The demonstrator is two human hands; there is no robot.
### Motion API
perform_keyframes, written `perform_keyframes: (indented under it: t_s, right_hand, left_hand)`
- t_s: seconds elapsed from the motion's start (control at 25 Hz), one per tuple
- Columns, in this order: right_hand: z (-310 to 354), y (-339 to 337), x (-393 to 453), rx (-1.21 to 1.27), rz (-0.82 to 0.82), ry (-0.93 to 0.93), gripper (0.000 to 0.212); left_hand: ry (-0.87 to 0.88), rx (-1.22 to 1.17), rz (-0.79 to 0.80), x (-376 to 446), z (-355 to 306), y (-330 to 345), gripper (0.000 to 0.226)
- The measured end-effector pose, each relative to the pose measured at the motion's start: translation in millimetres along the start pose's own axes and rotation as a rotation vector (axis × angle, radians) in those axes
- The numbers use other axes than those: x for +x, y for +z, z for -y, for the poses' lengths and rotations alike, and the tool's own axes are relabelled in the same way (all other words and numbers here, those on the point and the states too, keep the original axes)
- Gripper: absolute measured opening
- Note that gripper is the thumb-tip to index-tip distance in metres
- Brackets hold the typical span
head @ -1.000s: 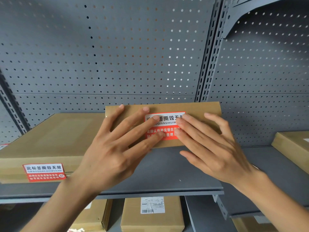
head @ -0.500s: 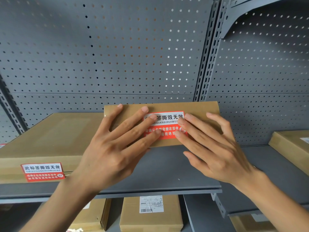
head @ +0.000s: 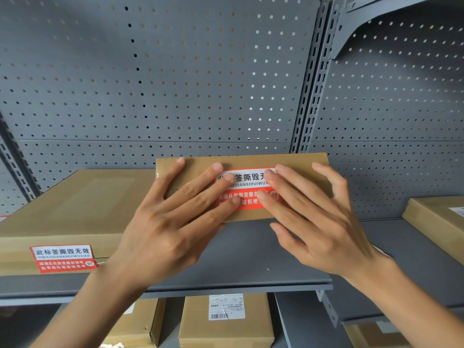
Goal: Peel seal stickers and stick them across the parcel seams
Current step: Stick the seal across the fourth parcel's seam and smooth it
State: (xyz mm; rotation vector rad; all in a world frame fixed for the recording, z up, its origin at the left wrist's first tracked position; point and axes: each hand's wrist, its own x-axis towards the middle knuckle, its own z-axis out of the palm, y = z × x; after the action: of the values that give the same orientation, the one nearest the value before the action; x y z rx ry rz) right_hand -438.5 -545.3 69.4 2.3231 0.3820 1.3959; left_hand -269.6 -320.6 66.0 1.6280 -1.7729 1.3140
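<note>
Both hands press sticker onto parcel

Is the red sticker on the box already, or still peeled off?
On. The red sticker lies flat on the box, with the left hand and right hand pressing it down.

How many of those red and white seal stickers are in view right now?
2. One seal sticker is on the upright parcel, under the fingers of both hands. Another sticker is on the flat parcel at left. Others may be hidden.
</note>
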Motion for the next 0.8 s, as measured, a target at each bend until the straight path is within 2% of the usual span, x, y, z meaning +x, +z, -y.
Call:
perform_keyframes:
  t_s: [0.8]
  right_hand:
    - [10.9, 0.2, 4.3, 0.039, 0.086, 0.000, 0.040]
  left_hand:
    - [0.018, -0.005, 0.020, -1.2, 0.6, -2.1, 0.033]
